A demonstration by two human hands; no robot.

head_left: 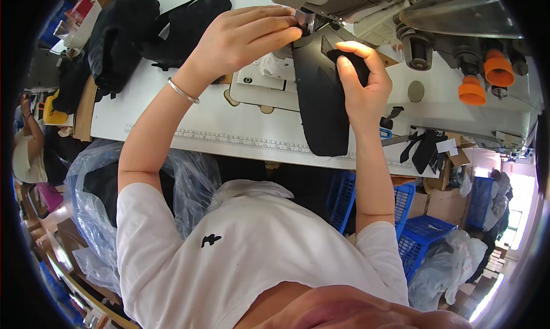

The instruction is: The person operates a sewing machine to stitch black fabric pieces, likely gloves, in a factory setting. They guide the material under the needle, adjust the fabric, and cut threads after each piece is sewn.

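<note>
A long black fabric piece (322, 108) lies on the white sewing table, its far end under the sewing machine's needle area (306, 22). Its rounded near end hangs toward the table's front edge. My left hand (243, 42), a silver bangle on its wrist, reaches to the machine's foot. Its fingers are stretched out, the tips touching the fabric's far left edge; the thumb is hidden. On the right, my right hand (369, 85) grips a turned-up edge of the fabric between curved thumb and fingers. Lamplight falls on the fabric between both hands.
Dark fabric bundles (123, 36) lie at the table's left. A ruler strip (240, 140) runs along the front edge. Orange-tipped machine parts (472, 91) hang at right. Blue crates (421, 243) and a plastic-lined bin (197, 185) stand below. Another person (30, 151) sits far left.
</note>
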